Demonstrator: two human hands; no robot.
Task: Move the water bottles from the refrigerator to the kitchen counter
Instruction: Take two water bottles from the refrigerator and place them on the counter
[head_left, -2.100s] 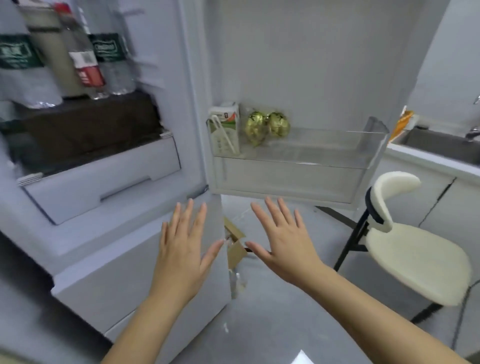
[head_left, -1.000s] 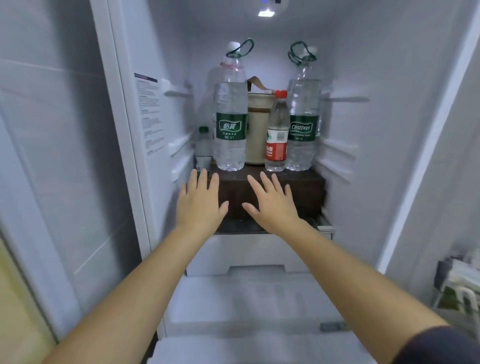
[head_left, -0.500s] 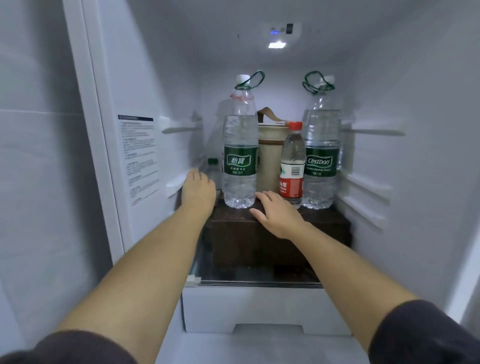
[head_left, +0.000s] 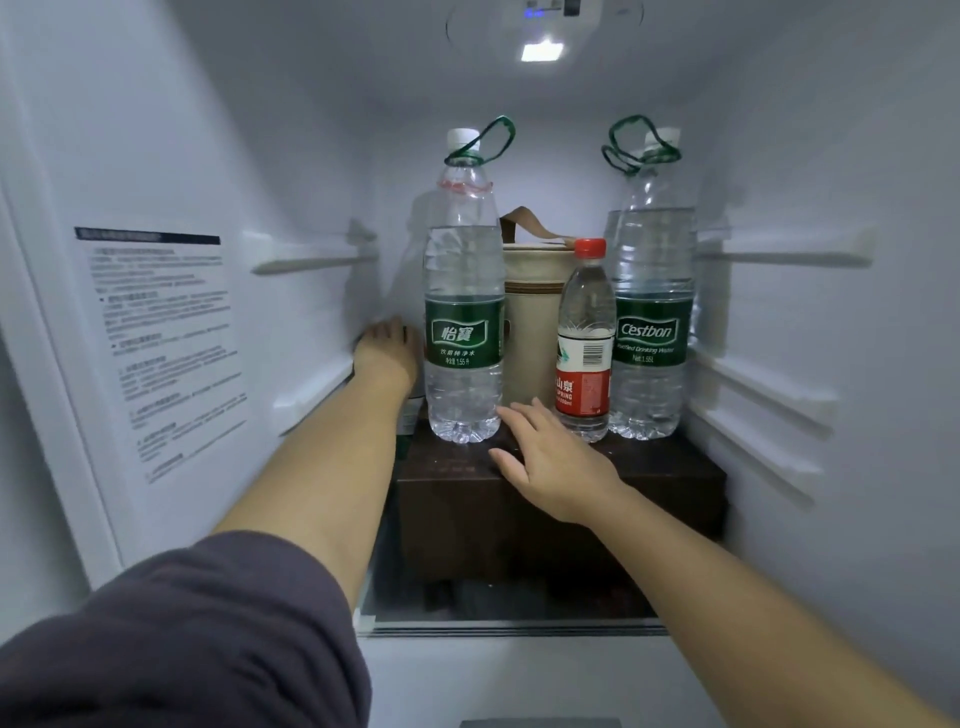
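Inside the open refrigerator, two tall water bottles with green labels stand on a dark brown box (head_left: 670, 483), one on the left (head_left: 462, 291) and one on the right (head_left: 652, 291). A small bottle with a red cap and red label (head_left: 584, 343) stands between them. My left hand (head_left: 387, 351) reaches in beside the left tall bottle, over a small bottle (head_left: 409, 415) that it mostly hides. Its fingers are out of sight. My right hand (head_left: 550, 457) is open with spread fingers, low over the box top between the left tall bottle and the red-capped one.
A beige zip bag with a brown strap (head_left: 530, 312) stands behind the bottles. Shelf rails stick out from the left wall (head_left: 311, 260) and the right wall (head_left: 769, 400). A glass shelf edge (head_left: 519, 626) runs under the box.
My view has moved closer into the refrigerator. My left hand has pushed deeper and now covers the small green-capped bottle. My right hand has edged forward between the bottles.
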